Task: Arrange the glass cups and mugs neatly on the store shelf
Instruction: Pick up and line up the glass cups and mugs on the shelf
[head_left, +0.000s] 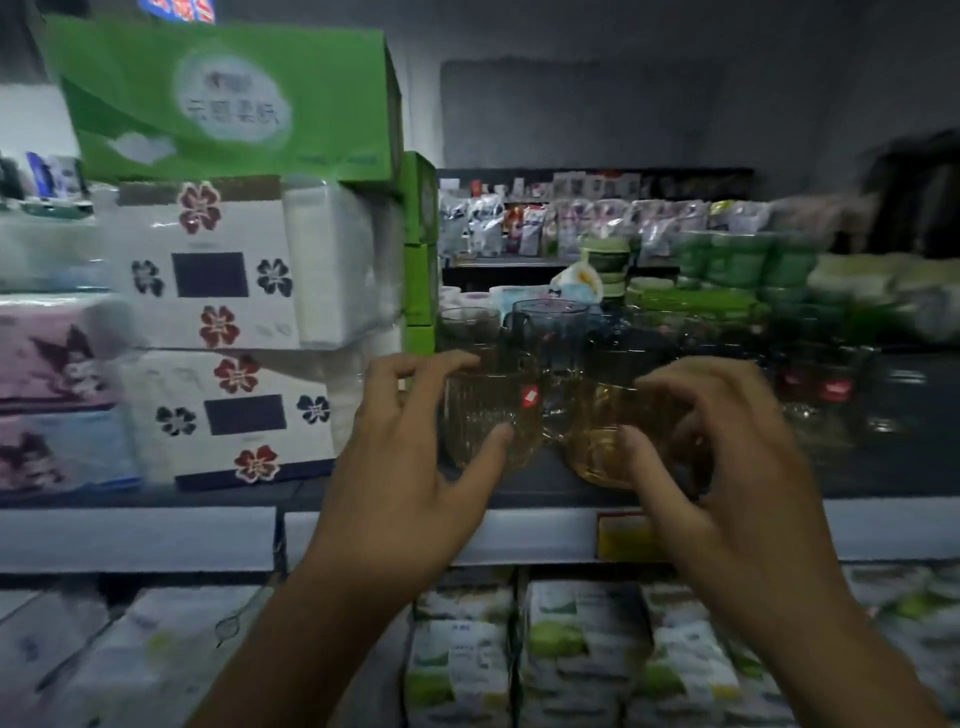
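Both hands are on amber glass cups at the front edge of the shelf (524, 535). The left hand (410, 457) grips the left cup (480, 421), thumb on the front and fingers over the rim. The right hand (737, 457) curls round the right cup (597, 452) just beside it (touching or not, too blurry to say). A bluish mug (553, 332) stands behind them, clear glasses (831, 400) to the right, and tissue packs (218, 270) to the left.
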